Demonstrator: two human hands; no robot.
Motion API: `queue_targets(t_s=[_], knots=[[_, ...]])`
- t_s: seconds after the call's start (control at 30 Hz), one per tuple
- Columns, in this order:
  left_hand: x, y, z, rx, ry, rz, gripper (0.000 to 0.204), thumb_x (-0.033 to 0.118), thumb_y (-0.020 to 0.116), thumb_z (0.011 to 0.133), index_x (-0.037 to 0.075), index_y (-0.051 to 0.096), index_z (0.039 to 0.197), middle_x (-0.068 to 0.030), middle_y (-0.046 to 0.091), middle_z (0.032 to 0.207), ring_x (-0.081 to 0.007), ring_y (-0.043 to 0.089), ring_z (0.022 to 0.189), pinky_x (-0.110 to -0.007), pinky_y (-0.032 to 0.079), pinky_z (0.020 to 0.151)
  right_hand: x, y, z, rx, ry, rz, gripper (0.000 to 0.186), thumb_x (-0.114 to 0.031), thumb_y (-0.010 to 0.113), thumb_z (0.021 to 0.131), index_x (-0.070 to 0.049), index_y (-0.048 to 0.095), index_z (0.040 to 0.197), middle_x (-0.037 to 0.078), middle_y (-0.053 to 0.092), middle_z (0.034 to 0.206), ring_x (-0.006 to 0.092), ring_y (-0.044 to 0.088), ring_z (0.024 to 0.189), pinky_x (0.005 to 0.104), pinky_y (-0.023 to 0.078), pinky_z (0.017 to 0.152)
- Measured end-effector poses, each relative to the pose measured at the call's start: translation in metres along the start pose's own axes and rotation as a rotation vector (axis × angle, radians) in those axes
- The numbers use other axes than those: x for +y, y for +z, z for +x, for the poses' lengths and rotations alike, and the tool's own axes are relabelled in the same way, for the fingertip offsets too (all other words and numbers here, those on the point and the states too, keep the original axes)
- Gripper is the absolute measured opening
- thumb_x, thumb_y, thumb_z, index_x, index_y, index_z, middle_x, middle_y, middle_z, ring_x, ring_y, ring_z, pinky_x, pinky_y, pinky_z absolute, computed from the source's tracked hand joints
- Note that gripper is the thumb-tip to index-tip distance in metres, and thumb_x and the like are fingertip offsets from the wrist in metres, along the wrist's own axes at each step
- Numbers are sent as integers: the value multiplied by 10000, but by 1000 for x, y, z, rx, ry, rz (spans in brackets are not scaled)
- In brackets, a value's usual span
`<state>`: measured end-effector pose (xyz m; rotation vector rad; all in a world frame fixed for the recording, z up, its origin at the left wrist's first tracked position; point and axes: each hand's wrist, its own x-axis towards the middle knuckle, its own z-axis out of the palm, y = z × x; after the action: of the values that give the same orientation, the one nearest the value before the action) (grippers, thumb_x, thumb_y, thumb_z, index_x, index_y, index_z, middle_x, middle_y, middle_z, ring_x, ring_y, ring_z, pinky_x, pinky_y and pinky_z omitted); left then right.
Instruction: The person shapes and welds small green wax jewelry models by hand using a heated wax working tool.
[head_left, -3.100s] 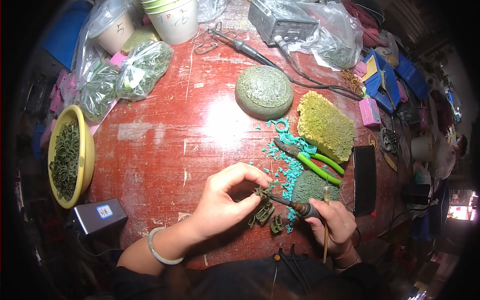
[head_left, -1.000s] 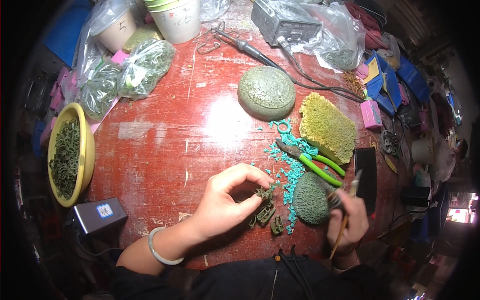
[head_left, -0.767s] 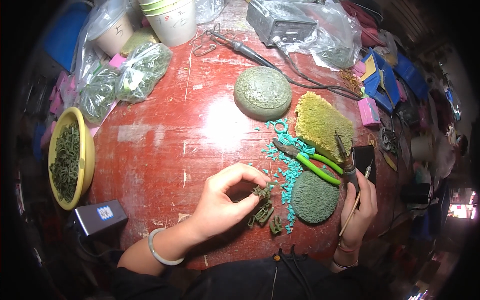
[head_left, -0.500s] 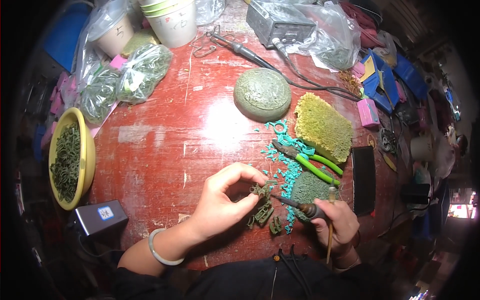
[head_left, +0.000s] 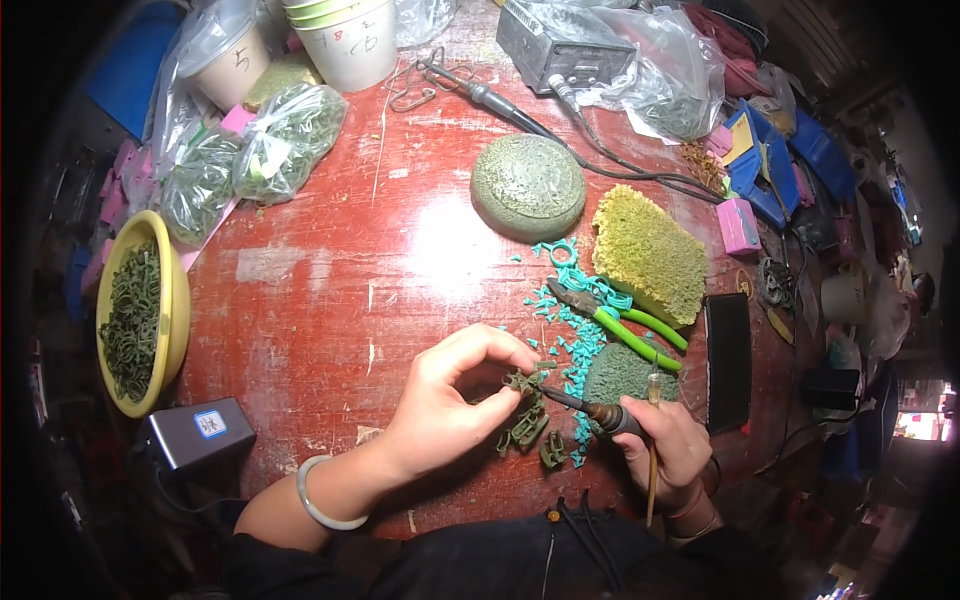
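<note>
My left hand (head_left: 445, 395) pinches a small dark green openwork piece (head_left: 521, 382) between thumb and forefinger. Close below its fingertips, more green pieces (head_left: 526, 430) of the same kind lie on the table. A soldering-iron-like pen (head_left: 604, 415) with a dark handle is gripped in my right hand (head_left: 672, 455), its thin metal tip pointing left and reaching the held piece; whether it touches cannot be made out. The same hand also keeps a slim wooden-handled tool (head_left: 653, 470) upright between its fingers. Just beyond the pen lies a textured green pad (head_left: 625, 378).
Turquoise bits (head_left: 580, 350) and green-handled pliers (head_left: 630, 335) lie beyond my hands, near a yellow-green sponge (head_left: 650, 255) and a round greenish block (head_left: 528, 188). A yellow bowl (head_left: 178, 330) of green pieces stands left, beside a dark box (head_left: 200, 436). A corded iron (head_left: 490, 100) lies at the back.
My right hand has shifted slightly left, bringing the pen's tip closer into the held piece. The wooden-handled tool moved with it. My left hand has barely moved.
</note>
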<state>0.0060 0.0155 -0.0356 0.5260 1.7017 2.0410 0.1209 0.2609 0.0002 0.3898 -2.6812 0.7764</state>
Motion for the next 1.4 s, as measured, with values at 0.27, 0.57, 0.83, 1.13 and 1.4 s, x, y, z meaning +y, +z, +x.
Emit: queue_targets(t_s=[0.27,0.57,0.83,1.13,1.4], knots=[[-2,-1,1,7,14,31,255,-106,647,830,-18,673,1068,-88,679,1112,-166,668,1076,-311,546,953,0,1,-1,4,0,-14,380,-196,811,877,-1,705,1184,122,697,921,264,679,753,336,556,632],[-1,-1,1,9,2,2,253,-113,641,837,-17,668,1070,-91,676,1120,-166,665,1082,-316,546,963,0,0,0,5,16,16,370,-198,810,880,-1,710,1176,125,701,929,265,688,764,334,561,642],[0,-2,1,-10,7,25,257,-114,636,845,-26,659,1085,-94,671,1133,-168,660,1100,-320,544,978,1,0,0,29,25,52,354,-197,797,896,3,707,1174,130,700,927,269,694,762,337,565,642],[-1,-2,1,-16,13,37,248,-108,633,843,-24,663,1074,-97,677,1129,-171,661,1100,-320,543,975,0,-1,-1,-6,29,27,361,-178,809,878,0,706,1173,128,698,930,269,689,763,337,563,640],[0,-1,1,-6,9,1,251,-120,631,847,-23,662,1076,-94,672,1129,-168,661,1096,-317,544,976,-1,-1,1,-2,10,15,364,-171,814,870,1,705,1172,131,698,933,273,685,768,339,563,645]])
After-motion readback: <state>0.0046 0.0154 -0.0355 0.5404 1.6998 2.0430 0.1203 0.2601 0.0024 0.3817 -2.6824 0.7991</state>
